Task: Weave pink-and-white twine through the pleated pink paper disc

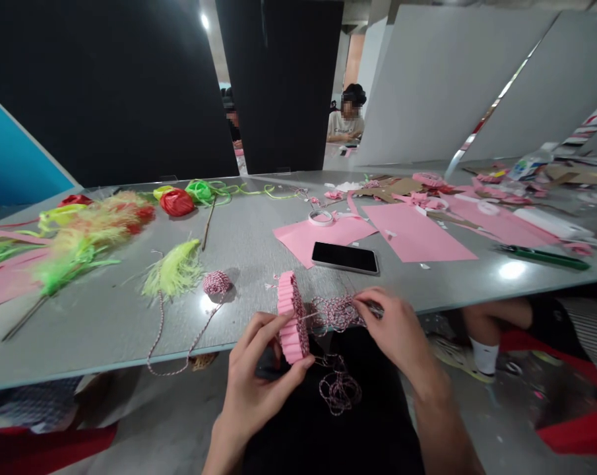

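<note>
My left hand [263, 369] grips a round ring of pleated pink paper [289, 323], held on edge at the table's front, with red-and-white cord along its right side. To the right, my right hand [390, 326] pinches a strand of the cord, which runs taut from the ring. Behind that strand, a loose heap of the same cord [335, 313] lies by the table edge. More tangled cord [340, 389] rests on my dark-clothed lap. A small ball of the cord [217, 283] sits left of the ring, its tail dropping over the edge.
A black-screened phone [345, 258] lies beyond the ring, near a tape roll [320, 218] and pink sheets [417, 231]. At right is a green-handled cutter [545, 257]. Yellow-green fringe [174, 270] and red twine [176, 201] lie left. Dark panels [283, 86] stand behind; a person [346, 122] sits beyond.
</note>
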A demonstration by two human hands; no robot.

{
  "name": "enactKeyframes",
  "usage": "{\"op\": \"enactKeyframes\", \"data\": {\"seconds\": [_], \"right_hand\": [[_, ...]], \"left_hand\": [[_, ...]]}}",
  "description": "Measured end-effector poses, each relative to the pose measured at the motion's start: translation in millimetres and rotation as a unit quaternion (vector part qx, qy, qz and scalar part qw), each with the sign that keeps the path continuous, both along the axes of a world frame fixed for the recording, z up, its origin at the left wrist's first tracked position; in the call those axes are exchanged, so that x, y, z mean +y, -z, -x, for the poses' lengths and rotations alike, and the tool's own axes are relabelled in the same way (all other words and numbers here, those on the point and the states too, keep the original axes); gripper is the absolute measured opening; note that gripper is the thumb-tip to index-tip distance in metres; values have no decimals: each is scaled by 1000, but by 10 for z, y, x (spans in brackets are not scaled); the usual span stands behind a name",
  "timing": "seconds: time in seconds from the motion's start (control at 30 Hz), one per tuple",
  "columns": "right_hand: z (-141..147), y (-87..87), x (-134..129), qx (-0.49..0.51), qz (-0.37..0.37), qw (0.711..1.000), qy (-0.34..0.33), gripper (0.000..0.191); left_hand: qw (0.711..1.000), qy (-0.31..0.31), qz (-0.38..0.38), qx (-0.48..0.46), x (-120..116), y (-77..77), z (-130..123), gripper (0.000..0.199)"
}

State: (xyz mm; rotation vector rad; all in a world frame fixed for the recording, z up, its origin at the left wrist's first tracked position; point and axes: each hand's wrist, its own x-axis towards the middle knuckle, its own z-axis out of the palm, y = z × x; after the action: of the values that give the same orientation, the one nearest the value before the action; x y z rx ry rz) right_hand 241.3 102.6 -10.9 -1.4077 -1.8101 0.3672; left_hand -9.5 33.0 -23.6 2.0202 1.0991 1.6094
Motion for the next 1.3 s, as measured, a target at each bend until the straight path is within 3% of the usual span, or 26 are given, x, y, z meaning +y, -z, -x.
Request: {"op": "enactKeyframes", "data": {"seconds": [0.07,0.1,0.23,0.33,0.47,0.6,0.67,0.73,0.9,0.97,1.03,1.17,1.3], "right_hand": [[-40,-1,15,-4,-5,1000,27,13],[4,-35,-10,8,-12,1000,9,13],[400,-246,-218,65,-34,982,-173,17],[544,-296,-296,87,-42,972,-215,17],[275,-185,-203,92,-13,982,-163,14],[-118,-91,-34,62,-13,997,-33,20],[-214,-88,25,26,-21,999,35,22],[-201,-120,38,14,-18,999,47,20],[240,-298,-155,78,-4,979,-187,18],[444,-357,-248,98,-26,967,-235,15],[562,-382,-297,107,-51,963,-241,19],[388,-287,-220,84,-56,978,-184,16],[-98,-101,-20,19,-46,998,32,17]], "left_hand": [[1000,-1,-3,0,0,2,-8,59],[1000,-1,-3,4,1,-3,-19,59],[1000,5,-7,22,3,-36,-66,58],[999,7,-15,28,1,-52,-77,58],[1000,10,-13,23,0,-45,-73,56],[1000,0,-4,2,5,-27,-57,54],[1000,-8,-6,-3,5,-21,-45,54],[1000,-9,-6,-7,2,-18,-37,53],[1000,3,11,-4,-1,-15,-60,55],[1000,4,9,-3,2,-20,-76,55],[1000,7,2,0,6,-28,-84,56],[1000,9,-8,10,10,-35,-77,55],[1000,4,-12,-4,7,-21,-72,54]]}}
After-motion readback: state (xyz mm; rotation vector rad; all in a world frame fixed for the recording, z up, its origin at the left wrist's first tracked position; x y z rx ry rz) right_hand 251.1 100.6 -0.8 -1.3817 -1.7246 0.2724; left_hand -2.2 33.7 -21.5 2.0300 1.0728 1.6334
